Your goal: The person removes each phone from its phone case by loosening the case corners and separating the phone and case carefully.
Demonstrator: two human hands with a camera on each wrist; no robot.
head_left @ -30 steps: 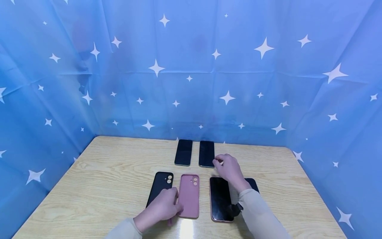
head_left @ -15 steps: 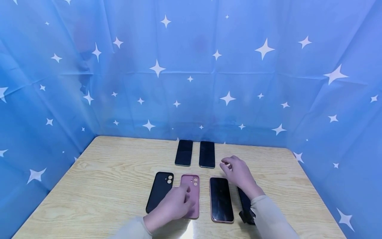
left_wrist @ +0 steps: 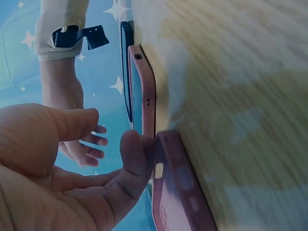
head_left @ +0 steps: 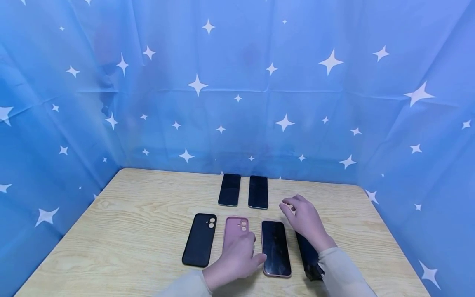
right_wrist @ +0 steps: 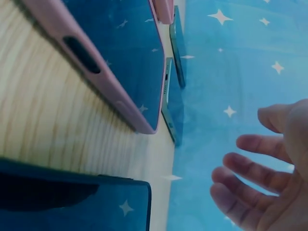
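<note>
Both left hand (head_left: pixel 236 257) and right hand (head_left: pixel 307 222) are spread, empty; seemingly the pink-cased phone (head_left: pixel 276 246) is sought; its edges should be pinched.

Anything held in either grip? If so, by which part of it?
Nothing held. Left grip, near the pink case, and right grip both show gaps between thumb and fingers.

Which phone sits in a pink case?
The front phone beside the left hand; the black-cased phone and two rear phones show no pink.
</note>
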